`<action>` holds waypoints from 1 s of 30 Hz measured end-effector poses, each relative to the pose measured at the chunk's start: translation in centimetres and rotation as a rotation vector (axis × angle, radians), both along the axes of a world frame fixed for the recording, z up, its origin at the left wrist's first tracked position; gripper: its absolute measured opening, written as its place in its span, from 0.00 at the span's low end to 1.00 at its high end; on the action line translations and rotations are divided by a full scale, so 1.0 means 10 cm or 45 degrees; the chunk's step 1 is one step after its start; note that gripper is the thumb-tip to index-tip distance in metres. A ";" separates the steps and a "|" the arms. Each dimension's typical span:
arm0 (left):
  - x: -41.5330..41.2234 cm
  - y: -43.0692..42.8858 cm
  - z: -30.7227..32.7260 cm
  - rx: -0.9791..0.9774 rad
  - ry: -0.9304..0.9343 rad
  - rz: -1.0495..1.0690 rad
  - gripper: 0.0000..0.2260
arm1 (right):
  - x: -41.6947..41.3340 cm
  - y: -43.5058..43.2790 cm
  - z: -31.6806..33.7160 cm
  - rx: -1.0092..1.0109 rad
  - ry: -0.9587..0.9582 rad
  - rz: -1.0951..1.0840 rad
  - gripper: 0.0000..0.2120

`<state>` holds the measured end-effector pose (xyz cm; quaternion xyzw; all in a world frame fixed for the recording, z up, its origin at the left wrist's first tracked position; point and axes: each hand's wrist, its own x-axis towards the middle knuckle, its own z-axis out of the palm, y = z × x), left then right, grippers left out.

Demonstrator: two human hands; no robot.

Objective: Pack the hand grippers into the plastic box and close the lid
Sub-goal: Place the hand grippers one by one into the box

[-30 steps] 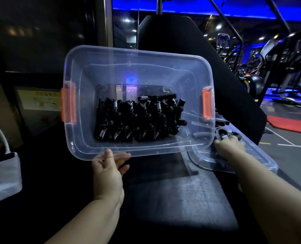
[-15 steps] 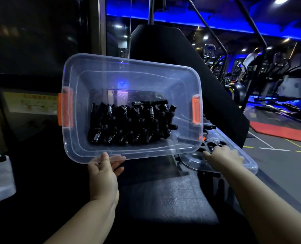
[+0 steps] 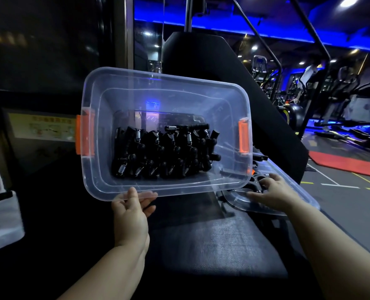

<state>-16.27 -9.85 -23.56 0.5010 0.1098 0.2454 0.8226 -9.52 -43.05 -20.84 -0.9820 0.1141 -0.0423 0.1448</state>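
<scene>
Almost nothing has moved in the last half second: the left hand (image 3: 132,215) still holds up the plastic box (image 3: 158,79), and the right hand (image 3: 275,191) stays at the same place on the lid (image 3: 296,198).

The box is clear, with one orange latch (image 3: 84,135) on its left end and a second orange latch (image 3: 243,137) on its right end. It is lifted above the dark padded tabletop (image 3: 212,245) and tilted so that its opening faces the camera. The left hand grips the near rim, thumb in front and fingers behind the clear wall. The hand grippers (image 3: 162,152), black with metal springs, lie in a heap inside the box, against its lower wall.

The lid lies flat on the tabletop, below the right corner of the box, and this corner covers a part of it. On the lid lies a loose gripper (image 3: 255,182), half hidden by the box. The right hand lies on the lid with its fingers reaching onto this gripper; I cannot tell whether they close around it.

Behind the box stands a black backrest pad (image 3: 201,57), mostly blocked by it. Left of the box is a yellow notice (image 3: 43,128) on the wall, and lower a white object (image 3: 0,224). Far right of the box are gym machines (image 3: 342,94) under blue light and a red mat (image 3: 342,163) on the floor.
</scene>
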 end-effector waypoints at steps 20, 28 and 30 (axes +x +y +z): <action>0.02 0.02 -0.04 0.015 0.022 -0.024 0.19 | -0.26 -0.04 0.24 0.194 -0.621 -0.227 0.26; -0.01 0.00 -0.01 -0.030 0.011 -0.019 0.16 | -0.35 0.01 0.47 0.641 -0.988 -0.446 0.26; -0.02 0.00 -0.01 -0.037 0.014 -0.022 0.15 | -0.37 0.13 0.56 0.715 -1.062 -0.361 0.27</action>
